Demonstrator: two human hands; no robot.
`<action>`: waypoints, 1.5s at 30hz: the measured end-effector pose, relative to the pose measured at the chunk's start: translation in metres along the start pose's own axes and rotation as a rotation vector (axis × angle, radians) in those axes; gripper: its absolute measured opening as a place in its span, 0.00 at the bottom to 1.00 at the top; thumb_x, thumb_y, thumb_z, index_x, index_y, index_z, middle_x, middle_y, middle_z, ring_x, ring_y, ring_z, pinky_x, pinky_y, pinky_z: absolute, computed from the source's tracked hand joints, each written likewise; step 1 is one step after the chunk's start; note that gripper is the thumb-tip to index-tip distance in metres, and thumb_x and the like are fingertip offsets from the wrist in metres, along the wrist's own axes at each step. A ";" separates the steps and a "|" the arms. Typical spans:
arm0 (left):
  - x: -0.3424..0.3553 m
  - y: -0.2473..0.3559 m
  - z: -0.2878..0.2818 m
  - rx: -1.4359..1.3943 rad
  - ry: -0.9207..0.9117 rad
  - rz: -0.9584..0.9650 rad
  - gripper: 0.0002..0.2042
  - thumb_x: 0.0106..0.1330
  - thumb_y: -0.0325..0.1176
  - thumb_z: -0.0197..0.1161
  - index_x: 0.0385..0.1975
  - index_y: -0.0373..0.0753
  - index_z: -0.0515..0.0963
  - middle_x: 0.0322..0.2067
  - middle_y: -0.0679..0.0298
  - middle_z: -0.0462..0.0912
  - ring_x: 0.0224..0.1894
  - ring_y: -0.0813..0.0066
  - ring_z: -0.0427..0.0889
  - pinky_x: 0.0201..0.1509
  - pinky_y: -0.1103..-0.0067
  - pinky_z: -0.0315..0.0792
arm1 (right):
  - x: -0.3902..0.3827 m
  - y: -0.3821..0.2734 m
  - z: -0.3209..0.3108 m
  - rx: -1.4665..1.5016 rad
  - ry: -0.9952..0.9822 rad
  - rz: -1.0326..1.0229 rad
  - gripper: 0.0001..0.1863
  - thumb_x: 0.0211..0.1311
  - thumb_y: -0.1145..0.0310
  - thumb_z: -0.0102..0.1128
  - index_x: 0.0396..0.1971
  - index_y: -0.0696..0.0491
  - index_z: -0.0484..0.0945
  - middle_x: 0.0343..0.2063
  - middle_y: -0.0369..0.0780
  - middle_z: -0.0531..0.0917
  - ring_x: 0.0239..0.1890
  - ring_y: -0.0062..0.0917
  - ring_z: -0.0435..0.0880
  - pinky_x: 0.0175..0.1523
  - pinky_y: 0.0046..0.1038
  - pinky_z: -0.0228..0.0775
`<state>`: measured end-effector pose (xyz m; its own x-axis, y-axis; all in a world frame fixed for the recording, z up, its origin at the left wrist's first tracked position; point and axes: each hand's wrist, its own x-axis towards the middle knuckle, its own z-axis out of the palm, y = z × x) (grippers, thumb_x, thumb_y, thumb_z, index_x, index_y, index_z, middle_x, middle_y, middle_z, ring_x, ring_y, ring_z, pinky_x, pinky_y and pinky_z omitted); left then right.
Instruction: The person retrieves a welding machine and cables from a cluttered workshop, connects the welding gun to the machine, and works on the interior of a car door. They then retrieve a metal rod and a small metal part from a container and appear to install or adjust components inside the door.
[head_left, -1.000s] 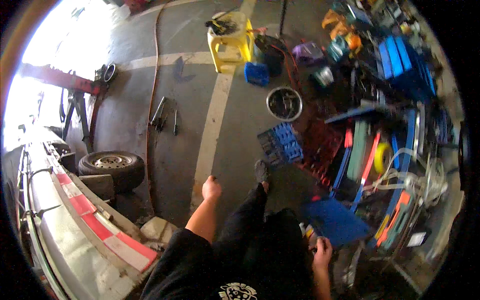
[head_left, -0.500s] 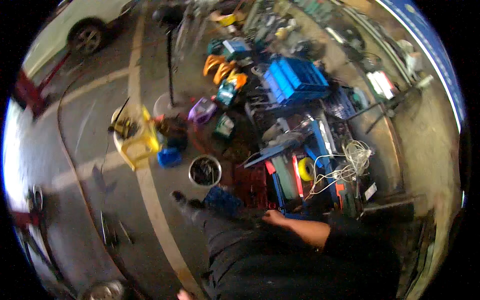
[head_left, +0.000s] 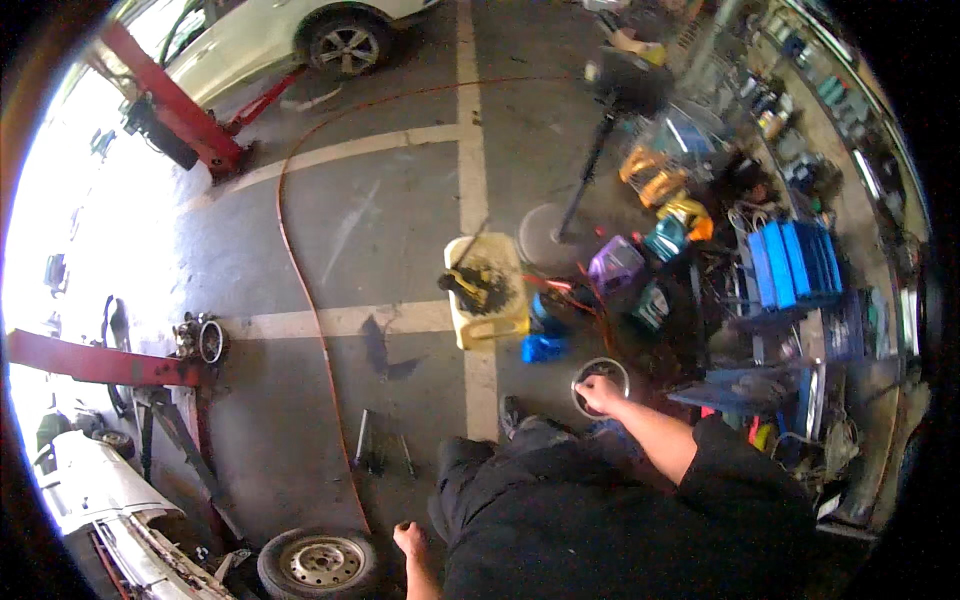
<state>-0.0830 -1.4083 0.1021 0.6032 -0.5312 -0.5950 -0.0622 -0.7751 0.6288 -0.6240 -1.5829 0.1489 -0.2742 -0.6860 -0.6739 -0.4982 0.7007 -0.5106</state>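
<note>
My right hand is in front of a round metal-rimmed bowl in the head view and covers part of it. Its fingers are curled, and I cannot make out what they hold, if anything. My left hand hangs low at my left side, loosely closed, with nothing seen in it. Nearest to it is a wheel with a steel rim, lying on the floor. Beyond my feet stands a yellowish plastic stool bearing a yellow and black tool.
An orange hose snakes across the floor at the left. Blue crates, a purple jug and cluttered shelving line the right. A post on a round base stands ahead. Red lift posts and a car are farther left.
My view has swung left, away from the tool drawer and coiled white cable. My right hand has left the drawer area and is now in front of the bowl. My left hand has come further into view.
</note>
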 end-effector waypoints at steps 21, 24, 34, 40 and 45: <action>0.586 0.553 0.024 -0.249 -0.164 0.002 0.01 0.56 0.22 0.52 0.27 0.33 0.69 0.16 0.63 0.68 0.12 0.72 0.63 0.13 0.75 0.55 | 0.194 -0.215 0.107 0.251 -0.081 0.460 0.21 0.55 0.53 0.55 0.36 0.57 0.79 0.32 0.45 0.82 0.31 0.33 0.82 0.34 0.38 0.72; 0.605 0.658 0.128 0.131 -0.175 0.267 0.01 0.57 0.25 0.52 0.28 0.35 0.70 0.19 0.63 0.70 0.14 0.73 0.64 0.12 0.76 0.56 | 0.234 -0.225 0.135 0.246 0.004 0.456 0.23 0.55 0.51 0.57 0.39 0.56 0.79 0.35 0.45 0.82 0.30 0.34 0.82 0.34 0.39 0.73; 0.632 0.781 0.373 0.848 -0.559 0.496 0.09 0.53 0.33 0.58 0.30 0.34 0.77 0.24 0.53 0.79 0.27 0.60 0.78 0.29 0.69 0.66 | 0.490 -0.395 -0.026 0.425 0.341 0.338 0.26 0.55 0.49 0.54 0.41 0.58 0.78 0.35 0.50 0.82 0.36 0.41 0.80 0.44 0.38 0.71; 0.627 0.868 0.518 1.122 -0.602 0.822 0.09 0.52 0.34 0.60 0.27 0.35 0.79 0.27 0.55 0.83 0.34 0.59 0.82 0.36 0.69 0.73 | 0.580 -0.482 -0.198 0.626 0.582 0.117 0.24 0.57 0.52 0.57 0.40 0.60 0.75 0.36 0.48 0.80 0.37 0.39 0.80 0.43 0.35 0.70; 0.603 0.976 0.704 0.719 -0.629 0.315 0.05 0.50 0.31 0.61 0.25 0.40 0.76 0.17 0.60 0.74 0.25 0.65 0.76 0.25 0.67 0.67 | 0.647 -0.462 -0.270 0.933 0.666 0.194 0.26 0.58 0.53 0.57 0.43 0.62 0.75 0.37 0.48 0.82 0.42 0.36 0.81 0.46 0.34 0.71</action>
<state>-0.3400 -2.7259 0.0045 -0.0403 -0.6706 -0.7407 -0.7369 -0.4807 0.4753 -0.7935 -2.4034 0.0934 -0.7956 -0.3248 -0.5113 0.3228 0.4870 -0.8115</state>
